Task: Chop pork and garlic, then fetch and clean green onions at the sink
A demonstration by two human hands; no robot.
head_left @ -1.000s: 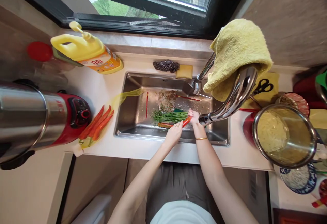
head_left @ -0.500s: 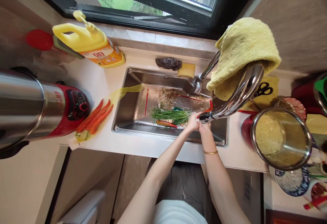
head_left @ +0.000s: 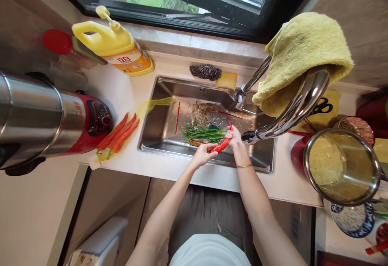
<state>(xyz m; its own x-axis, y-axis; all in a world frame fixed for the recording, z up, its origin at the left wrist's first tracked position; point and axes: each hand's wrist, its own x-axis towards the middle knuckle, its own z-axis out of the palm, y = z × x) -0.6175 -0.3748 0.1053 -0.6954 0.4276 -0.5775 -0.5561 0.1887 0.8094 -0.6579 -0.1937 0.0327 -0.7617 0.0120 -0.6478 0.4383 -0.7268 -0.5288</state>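
A red chili pepper (head_left: 220,146) is held between my two hands over the front of the steel sink (head_left: 169,154). My left hand (head_left: 204,155) pinches its lower left end, and my right hand (head_left: 234,137) is closed round its upper right part beside the faucet head (head_left: 249,137). Behind the hands, a bunch of green stalks (head_left: 206,134) lies in the sink, with an orange pepper partly hidden below it. Brownish peelings (head_left: 201,113) and thin red strips rest farther back.
Several red peppers (head_left: 117,136) lie on yellow netting at left, near a blender (head_left: 91,120) and a yellow bottle (head_left: 121,51). A towel (head_left: 309,55) drapes the faucet. A steel pot (head_left: 371,173) stands at right, scissors (head_left: 323,106) behind it.
Both hands were together under the faucet head. My left hand has moved left and the red pepper now shows stretched between them. The view has shifted slightly.
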